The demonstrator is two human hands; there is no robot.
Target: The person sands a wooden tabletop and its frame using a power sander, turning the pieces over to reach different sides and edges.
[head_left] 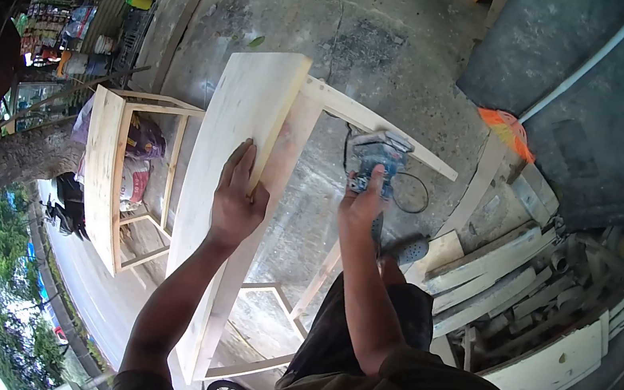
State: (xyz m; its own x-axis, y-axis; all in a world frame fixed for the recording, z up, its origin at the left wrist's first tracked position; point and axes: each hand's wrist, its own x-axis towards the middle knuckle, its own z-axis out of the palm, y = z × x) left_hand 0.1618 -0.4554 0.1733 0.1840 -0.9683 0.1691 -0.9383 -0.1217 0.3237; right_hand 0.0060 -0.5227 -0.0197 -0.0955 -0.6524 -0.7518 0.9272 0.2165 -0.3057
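A long pale wooden board [247, 113] stretches across a wooden frame [297, 132] in front of me. My left hand [238, 202] rests on the board near its right edge, with the fingers pressed together against the wood. My right hand [364, 195] is wrapped round a blue-grey power sander [379, 155], held to the right of the board, over the frame's open side. A dark cord loops beside the sander. The sander's pad side faces away from my wrist and is apart from the board.
A second wooden frame [106, 180] stands at the left, with sacks [135, 181] behind it. Stacked planks and scraps [500, 288] lie at the right. An orange broom [507, 131] lies near a dark sheet [580, 130]. A tree trunk [19, 155] is at far left.
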